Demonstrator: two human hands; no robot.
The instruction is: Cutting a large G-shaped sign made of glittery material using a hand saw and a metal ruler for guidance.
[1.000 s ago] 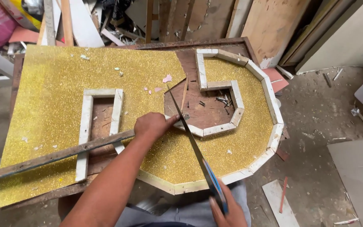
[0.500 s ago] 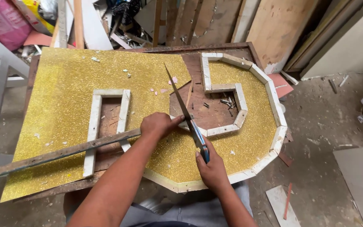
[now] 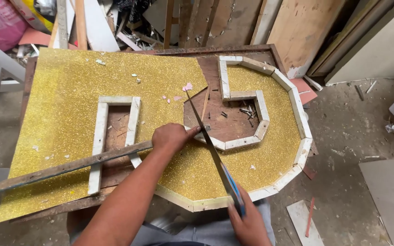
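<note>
Drawing the saw (image 3: 210, 150) back toward the body, right hand (image 3: 248, 223) lower than before

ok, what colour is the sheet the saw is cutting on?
Glittery gold sheet, edged with white strips; the head view shows it best.

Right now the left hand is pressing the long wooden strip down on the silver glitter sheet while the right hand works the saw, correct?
Not quite: the glitter sheet is gold, not silver, as the head view shows. The left hand does press the long wooden strip while the right hand works the saw.

Bare forearms, no sleeves; left hand (image 3: 172, 136), right hand (image 3: 250, 223), grey trousers.
</note>
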